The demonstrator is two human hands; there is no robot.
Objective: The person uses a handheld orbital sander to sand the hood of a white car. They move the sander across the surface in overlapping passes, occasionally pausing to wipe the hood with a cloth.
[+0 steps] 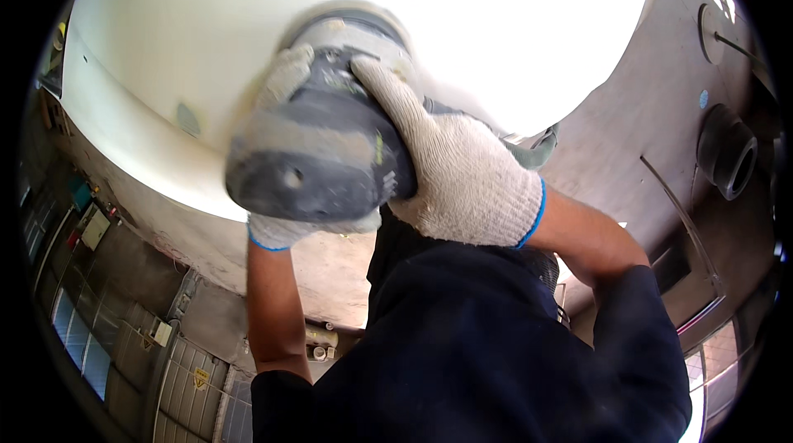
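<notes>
A dusty black and grey power sander (318,133) is pressed with its round pad against a large white curved panel (157,55). My right hand (462,170), in a cream knitted glove with a blue cuff, wraps the sander's right side, thumb along its top. My left hand (285,230), gloved the same way, holds the tool from beneath and from the left; most of it is hidden behind the body, with fingers showing near the head. A small greyish-green patch (188,119) marks the panel left of the sander.
Dark tires (727,154) stand on the grey floor at right, near a thin bent strip (686,220). A round base with a pole (712,34) is at far right. Metal cabinets (190,377) line the lower left. A greenish hose or cloth (535,150) shows beyond my right wrist.
</notes>
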